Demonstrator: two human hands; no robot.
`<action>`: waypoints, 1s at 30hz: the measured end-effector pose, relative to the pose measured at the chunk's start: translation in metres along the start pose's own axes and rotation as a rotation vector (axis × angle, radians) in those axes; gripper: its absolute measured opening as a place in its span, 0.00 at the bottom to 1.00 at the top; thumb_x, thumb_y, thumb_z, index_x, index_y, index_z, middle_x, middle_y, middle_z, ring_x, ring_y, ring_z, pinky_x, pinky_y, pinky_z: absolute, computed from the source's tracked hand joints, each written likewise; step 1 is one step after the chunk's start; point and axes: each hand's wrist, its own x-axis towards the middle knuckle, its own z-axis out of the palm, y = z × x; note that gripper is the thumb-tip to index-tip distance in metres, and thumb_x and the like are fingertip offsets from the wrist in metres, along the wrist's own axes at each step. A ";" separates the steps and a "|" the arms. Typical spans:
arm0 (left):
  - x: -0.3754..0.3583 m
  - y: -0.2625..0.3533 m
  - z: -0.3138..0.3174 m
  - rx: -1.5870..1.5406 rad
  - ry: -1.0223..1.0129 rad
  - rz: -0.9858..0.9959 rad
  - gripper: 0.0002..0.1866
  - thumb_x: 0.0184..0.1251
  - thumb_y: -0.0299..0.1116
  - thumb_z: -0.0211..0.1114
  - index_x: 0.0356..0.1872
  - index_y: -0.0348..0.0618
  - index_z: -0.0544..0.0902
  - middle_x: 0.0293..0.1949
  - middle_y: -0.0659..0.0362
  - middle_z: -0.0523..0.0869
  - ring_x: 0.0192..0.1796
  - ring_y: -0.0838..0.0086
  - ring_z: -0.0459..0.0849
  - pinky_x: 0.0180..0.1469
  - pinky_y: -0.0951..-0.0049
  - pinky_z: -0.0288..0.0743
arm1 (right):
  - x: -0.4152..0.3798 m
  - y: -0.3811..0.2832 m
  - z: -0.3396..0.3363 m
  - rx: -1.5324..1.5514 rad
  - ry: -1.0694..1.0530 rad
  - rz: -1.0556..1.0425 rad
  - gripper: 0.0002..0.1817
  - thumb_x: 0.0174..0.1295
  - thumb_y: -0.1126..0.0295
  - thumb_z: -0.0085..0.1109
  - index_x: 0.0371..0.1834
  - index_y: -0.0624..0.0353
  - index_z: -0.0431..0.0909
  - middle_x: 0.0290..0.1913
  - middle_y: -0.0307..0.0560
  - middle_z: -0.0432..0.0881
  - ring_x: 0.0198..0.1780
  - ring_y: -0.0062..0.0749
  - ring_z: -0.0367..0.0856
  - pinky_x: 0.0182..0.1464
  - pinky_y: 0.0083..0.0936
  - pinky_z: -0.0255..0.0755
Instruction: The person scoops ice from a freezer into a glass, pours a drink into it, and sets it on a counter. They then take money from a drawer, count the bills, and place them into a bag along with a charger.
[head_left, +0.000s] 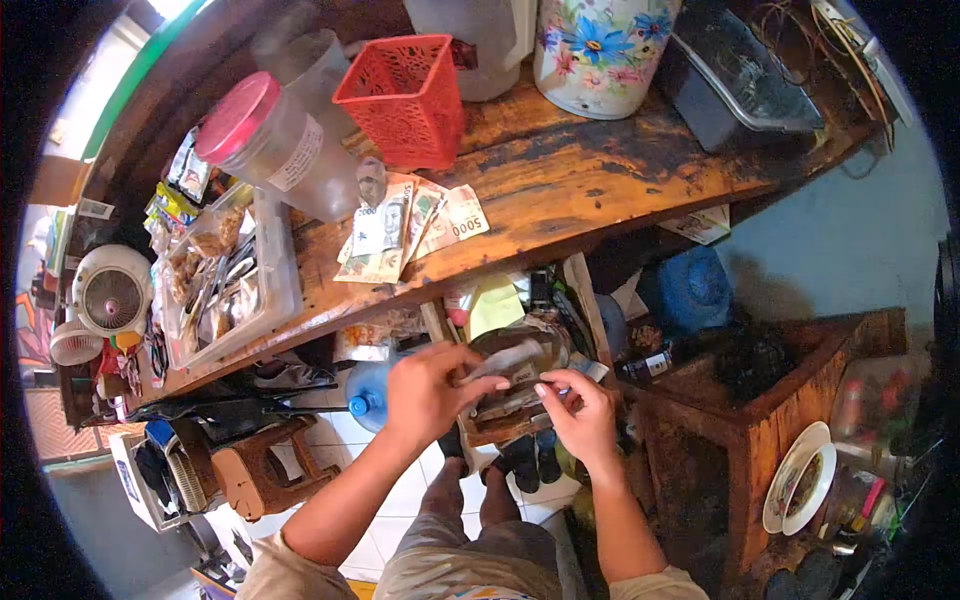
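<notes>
My left hand [430, 388] pinches one side of a greyish banknote [512, 362], its fingers bent round the edge. My right hand [582, 415] closes thumb and fingertips on the note's other side. Both hands are above an open wooden drawer [592, 318] under the counter; dark contents and a yellow paper [495, 308] show inside. On the counter beyond lies a fanned pile of banknotes [405, 232], some marked 5000, with a small clear object [371, 182] on top.
The worn wooden counter [560, 180] carries a red basket [405, 110], a pink-lidded jar [270, 145], a floral container [605, 55] and a plastic box [235, 275] of cutlery and packets. A small fan [112, 287] stands left. At right are a wooden box [700, 425] and white plates [800, 478].
</notes>
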 end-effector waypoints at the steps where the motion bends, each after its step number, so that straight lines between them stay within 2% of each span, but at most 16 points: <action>1: 0.002 0.001 -0.015 -0.071 0.026 0.056 0.18 0.44 0.43 0.80 0.24 0.40 0.83 0.20 0.57 0.78 0.21 0.68 0.76 0.24 0.69 0.67 | 0.000 0.000 -0.001 0.005 -0.004 -0.007 0.10 0.57 0.73 0.67 0.42 0.59 0.83 0.29 0.38 0.82 0.20 0.14 0.67 0.22 0.16 0.60; 3: 0.011 0.000 -0.046 -0.162 0.143 0.078 0.16 0.46 0.40 0.80 0.25 0.40 0.84 0.21 0.57 0.78 0.21 0.71 0.73 0.25 0.70 0.65 | -0.003 0.000 -0.010 0.060 0.111 -0.013 0.16 0.58 0.75 0.65 0.51 0.57 0.80 0.33 0.38 0.82 0.23 0.12 0.68 0.23 0.14 0.60; 4: 0.019 -0.003 -0.061 -0.098 0.218 0.028 0.14 0.49 0.36 0.78 0.23 0.38 0.81 0.20 0.56 0.77 0.23 0.73 0.73 0.27 0.73 0.65 | -0.002 0.000 -0.024 -0.088 0.093 -0.029 0.20 0.58 0.76 0.63 0.56 0.55 0.77 0.36 0.41 0.81 0.29 0.19 0.75 0.29 0.17 0.67; 5: 0.030 -0.005 -0.074 -0.036 0.293 -0.019 0.14 0.52 0.31 0.76 0.22 0.36 0.78 0.20 0.56 0.76 0.25 0.76 0.73 0.29 0.76 0.65 | 0.004 -0.001 -0.034 -0.348 0.151 -0.260 0.19 0.56 0.75 0.63 0.53 0.55 0.79 0.39 0.43 0.82 0.37 0.33 0.80 0.37 0.25 0.71; 7: 0.052 -0.002 -0.094 0.207 0.322 -0.082 0.11 0.52 0.30 0.76 0.25 0.38 0.81 0.22 0.56 0.78 0.24 0.70 0.76 0.30 0.72 0.69 | 0.005 -0.002 -0.053 -0.568 0.055 -0.286 0.17 0.55 0.71 0.63 0.49 0.54 0.81 0.44 0.42 0.82 0.44 0.43 0.79 0.45 0.34 0.73; 11: 0.066 -0.016 -0.087 0.388 0.454 -0.052 0.11 0.51 0.29 0.75 0.34 0.40 0.84 0.30 0.56 0.82 0.34 0.61 0.82 0.36 0.67 0.73 | 0.005 0.015 -0.065 -0.732 -0.092 -0.243 0.13 0.55 0.67 0.64 0.45 0.53 0.82 0.48 0.38 0.82 0.46 0.40 0.80 0.46 0.35 0.73; 13: 0.062 -0.003 -0.086 0.479 0.667 0.086 0.17 0.50 0.31 0.75 0.43 0.44 0.84 0.39 0.57 0.82 0.46 0.56 0.81 0.43 0.61 0.74 | 0.004 0.019 -0.066 -0.807 -0.187 -0.216 0.12 0.56 0.65 0.64 0.43 0.52 0.82 0.49 0.36 0.82 0.46 0.39 0.80 0.47 0.36 0.74; 16: 0.053 -0.016 -0.080 0.434 0.781 0.241 0.20 0.50 0.32 0.74 0.47 0.47 0.83 0.44 0.58 0.82 0.52 0.58 0.78 0.49 0.61 0.71 | 0.009 0.029 -0.066 -0.840 -0.233 -0.230 0.09 0.57 0.66 0.62 0.41 0.51 0.83 0.46 0.38 0.83 0.45 0.38 0.81 0.47 0.36 0.74; 17: 0.047 -0.021 -0.078 0.437 0.781 0.241 0.20 0.50 0.32 0.74 0.47 0.47 0.83 0.44 0.58 0.82 0.52 0.58 0.78 0.49 0.61 0.71 | 0.009 0.031 -0.067 -0.860 -0.278 -0.218 0.08 0.57 0.66 0.62 0.40 0.52 0.83 0.44 0.39 0.83 0.44 0.39 0.81 0.47 0.36 0.74; 20: 0.038 -0.025 -0.072 0.586 0.372 0.131 0.20 0.53 0.37 0.72 0.49 0.52 0.82 0.45 0.63 0.82 0.50 0.64 0.78 0.57 0.62 0.64 | 0.011 0.022 -0.072 -0.730 -0.201 -0.205 0.06 0.58 0.69 0.62 0.37 0.54 0.84 0.41 0.42 0.83 0.41 0.39 0.82 0.44 0.34 0.75; 21: 0.038 -0.028 -0.070 0.585 0.369 0.132 0.20 0.53 0.37 0.72 0.49 0.52 0.82 0.45 0.63 0.82 0.50 0.64 0.78 0.57 0.62 0.64 | 0.010 0.014 -0.075 -0.731 -0.201 -0.202 0.06 0.58 0.69 0.62 0.37 0.54 0.84 0.41 0.42 0.83 0.41 0.39 0.82 0.44 0.34 0.75; 23: 0.038 -0.034 -0.064 0.578 0.357 0.212 0.15 0.55 0.37 0.71 0.44 0.48 0.83 0.48 0.59 0.83 0.50 0.63 0.78 0.56 0.61 0.64 | 0.008 -0.015 -0.083 -0.383 0.014 -0.036 0.04 0.57 0.75 0.62 0.36 0.58 0.83 0.39 0.45 0.83 0.38 0.38 0.83 0.40 0.30 0.76; 25: 0.028 -0.026 -0.060 0.570 0.436 0.247 0.13 0.55 0.32 0.70 0.42 0.47 0.84 0.50 0.58 0.82 0.50 0.62 0.78 0.54 0.60 0.65 | 0.011 -0.041 -0.089 -0.356 0.161 -0.244 0.06 0.55 0.81 0.62 0.36 0.63 0.82 0.36 0.47 0.82 0.36 0.36 0.82 0.39 0.27 0.76; 27: 0.007 -0.019 -0.056 0.377 0.467 0.273 0.12 0.55 0.27 0.69 0.42 0.49 0.84 0.47 0.60 0.83 0.48 0.62 0.79 0.51 0.61 0.68 | 0.016 -0.074 -0.083 -0.349 0.113 -0.377 0.07 0.52 0.81 0.64 0.35 0.61 0.83 0.36 0.46 0.82 0.37 0.37 0.82 0.40 0.29 0.76; 28: -0.004 -0.020 -0.051 0.260 0.428 0.307 0.12 0.52 0.22 0.67 0.39 0.47 0.84 0.42 0.58 0.84 0.44 0.61 0.81 0.48 0.61 0.70 | 0.021 -0.079 -0.075 -0.386 0.030 -0.458 0.08 0.51 0.80 0.64 0.35 0.58 0.83 0.36 0.44 0.83 0.37 0.37 0.83 0.40 0.30 0.76; 30: -0.031 -0.028 -0.038 0.103 0.224 0.256 0.12 0.48 0.22 0.65 0.36 0.45 0.83 0.39 0.56 0.84 0.42 0.60 0.81 0.42 0.65 0.74 | 0.033 -0.089 -0.048 -0.483 -0.103 -0.616 0.07 0.51 0.74 0.65 0.34 0.52 0.83 0.36 0.39 0.82 0.37 0.36 0.83 0.39 0.32 0.76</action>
